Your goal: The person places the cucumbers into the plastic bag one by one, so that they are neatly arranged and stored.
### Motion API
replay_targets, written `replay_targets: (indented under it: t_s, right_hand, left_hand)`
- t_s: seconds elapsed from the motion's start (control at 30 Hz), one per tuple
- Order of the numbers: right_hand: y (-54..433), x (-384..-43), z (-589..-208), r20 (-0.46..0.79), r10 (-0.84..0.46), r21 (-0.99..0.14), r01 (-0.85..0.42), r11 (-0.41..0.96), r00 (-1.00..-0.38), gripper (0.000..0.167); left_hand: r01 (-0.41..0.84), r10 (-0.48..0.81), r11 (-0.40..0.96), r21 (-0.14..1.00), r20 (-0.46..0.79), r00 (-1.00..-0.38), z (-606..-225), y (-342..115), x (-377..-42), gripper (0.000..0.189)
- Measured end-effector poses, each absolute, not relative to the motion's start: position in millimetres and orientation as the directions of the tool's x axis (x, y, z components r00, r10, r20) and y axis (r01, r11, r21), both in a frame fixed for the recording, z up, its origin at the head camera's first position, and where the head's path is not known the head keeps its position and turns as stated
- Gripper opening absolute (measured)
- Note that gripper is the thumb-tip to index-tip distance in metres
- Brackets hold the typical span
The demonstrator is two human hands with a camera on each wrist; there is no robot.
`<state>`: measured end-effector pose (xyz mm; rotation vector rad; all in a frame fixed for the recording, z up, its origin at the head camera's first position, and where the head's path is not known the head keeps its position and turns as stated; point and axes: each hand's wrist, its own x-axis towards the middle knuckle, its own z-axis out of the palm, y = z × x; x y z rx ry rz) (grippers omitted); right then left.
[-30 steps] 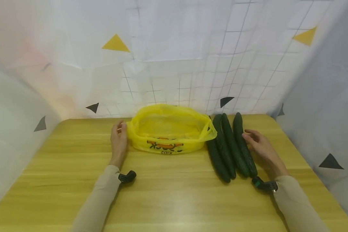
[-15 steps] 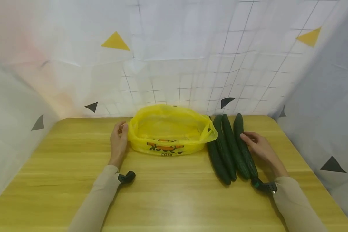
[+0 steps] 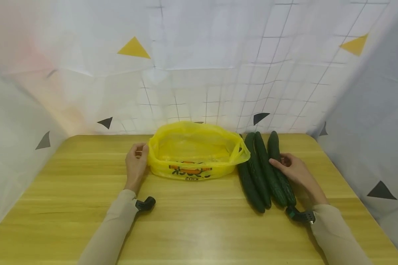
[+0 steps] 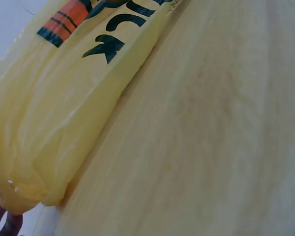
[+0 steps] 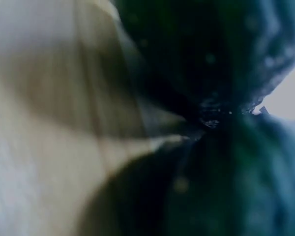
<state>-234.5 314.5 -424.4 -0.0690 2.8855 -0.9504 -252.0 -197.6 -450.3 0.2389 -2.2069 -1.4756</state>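
A yellow plastic bag (image 3: 185, 173) with dark and orange print sits with its mouth spread wide near the table's back edge. My left hand (image 3: 136, 163) holds the bag's left side with curled fingers. In the left wrist view, fingertips (image 4: 12, 223) show at the bag's corner. Several dark green cucumbers lie side by side to the right of the bag. My right hand (image 3: 295, 171) grips the rightmost cucumber (image 3: 273, 143), its thumb laid across the top. The right wrist view is filled by blurred cucumber ends (image 5: 201, 54) close to the camera.
The wooden table (image 3: 199, 228) is bounded by a white patterned backdrop (image 3: 192, 81) behind and at both sides. The leftmost cucumber (image 3: 248, 187) lies partly behind the bag's right side. Each wrist carries a small black camera (image 3: 146, 204).
My right thumb has moved left from the rightmost cucumber's side to over its top. My left fingers have curled in more at the bag's edge. The bag and cucumbers stay nearly in place.
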Motion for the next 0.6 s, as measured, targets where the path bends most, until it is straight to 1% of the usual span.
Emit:
replay_targets:
  t_s: [0.23,0.37,0.6]
  right_hand:
    - [313.8,-233.1,-425.2,-0.077,-0.062,-0.612,-0.002,0.790,-0.995,0.084]
    - [311.3,-233.8,-425.3,-0.057,-0.043,-0.627,0.002,0.779,-0.997,0.081]
    - [313.9,-235.9,-425.0,-0.094,0.008,-0.702,0.072,0.709,-0.996,0.078]
  left_hand:
    - [0.099,-0.404,0.415,0.904,0.281,-0.871,-447.7,-197.4,-250.1,0.046]
    - [0.092,-0.404,0.420,0.903,0.277,-0.872,-448.3,-197.9,-248.7,0.042]
    - [0.094,-0.416,0.409,0.908,0.277,-0.866,-448.0,-199.0,-248.6,0.031]
